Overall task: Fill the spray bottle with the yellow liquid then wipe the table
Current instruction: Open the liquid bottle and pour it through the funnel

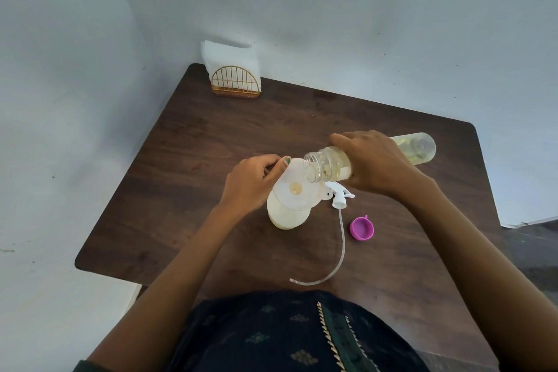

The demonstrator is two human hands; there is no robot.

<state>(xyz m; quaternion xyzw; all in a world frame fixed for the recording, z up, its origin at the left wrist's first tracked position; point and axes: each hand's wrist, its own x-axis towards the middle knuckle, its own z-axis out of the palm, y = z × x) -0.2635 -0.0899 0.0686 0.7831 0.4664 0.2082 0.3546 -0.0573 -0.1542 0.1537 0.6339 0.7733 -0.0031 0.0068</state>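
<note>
We see the right hand (377, 160) wrapped round a clear plastic bottle (422, 148), tipped almost level, its threaded mouth over a translucent funnel (297, 187). Yellow liquid (341, 170) pools along the bottle's lower side. The left hand (252, 181) pinches the funnel's thin rim, fingers curled. The funnel sits in the neck of a squat, cloudy spray bottle (285, 217) standing mid-table. Just beside it lies the white trigger head (339, 195), its curved tube (338, 254) trailing toward us. A purple cap (361, 228) rests open side up nearby. Dark wood-grain table (211, 145), rounded corners. At the far corner, a gold wire holder (235, 83) with white napkins (231, 56). No labels legible.
</note>
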